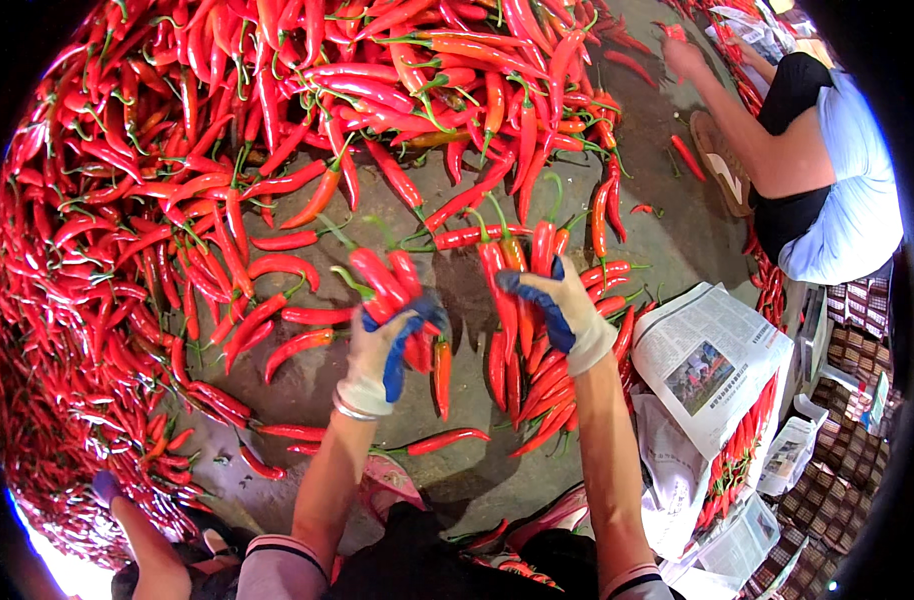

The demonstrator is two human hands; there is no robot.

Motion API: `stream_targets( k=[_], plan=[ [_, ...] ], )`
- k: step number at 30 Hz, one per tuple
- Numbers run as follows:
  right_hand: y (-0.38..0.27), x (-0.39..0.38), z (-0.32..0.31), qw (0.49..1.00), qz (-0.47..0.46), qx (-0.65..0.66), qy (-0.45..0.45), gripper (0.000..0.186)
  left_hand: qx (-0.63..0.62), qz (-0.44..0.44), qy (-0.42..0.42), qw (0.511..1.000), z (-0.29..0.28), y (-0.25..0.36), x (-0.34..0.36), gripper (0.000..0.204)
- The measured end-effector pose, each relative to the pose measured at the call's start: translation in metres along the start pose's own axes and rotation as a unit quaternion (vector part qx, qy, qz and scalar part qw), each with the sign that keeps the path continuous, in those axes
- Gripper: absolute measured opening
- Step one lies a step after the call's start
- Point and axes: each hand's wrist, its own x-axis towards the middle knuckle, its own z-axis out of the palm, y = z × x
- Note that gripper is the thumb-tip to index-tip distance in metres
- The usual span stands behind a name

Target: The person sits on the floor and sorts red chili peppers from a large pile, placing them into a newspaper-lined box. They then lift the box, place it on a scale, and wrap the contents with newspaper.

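My left hand [382, 355], in a white and blue glove with a bangle at the wrist, grips red chillies [382, 280] with pale green stems, just left of centre. My right hand [567, 320], gloved alike, has its fingers closed round several chillies [492, 265], their stems pointing up. Below and beside it, more chillies [545, 395] lie in a loose row on the grey floor [467, 465]. A single chilli [443, 380] hangs or lies just below my left hand; I cannot tell which. My fingertips are partly blurred or hidden.
A large heap of chillies [107, 300] covers the left and top. A seated co-worker [832, 170] reaches toward chillies at upper right; another person's arm [147, 540] shows at lower left. Newspapers [717, 365], bundled chillies [732, 465] and brown crates [857, 360] stand along the right.
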Motion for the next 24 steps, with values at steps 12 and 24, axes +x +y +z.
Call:
stream_targets(
  k=[12, 24],
  plan=[
    [-0.010, 0.058, 0.009, 0.892, 0.058, -0.438, -0.097, 0.033, 0.048, 0.007, 0.073, 0.996, 0.035, -0.050, 0.028, 0.018],
    [0.053, -0.020, 0.048, 0.995, -0.062, -0.078, 0.017, 0.040, 0.239, 0.023, -0.102, 0.965, 0.016, 0.006, -0.005, 0.048]
  ],
)
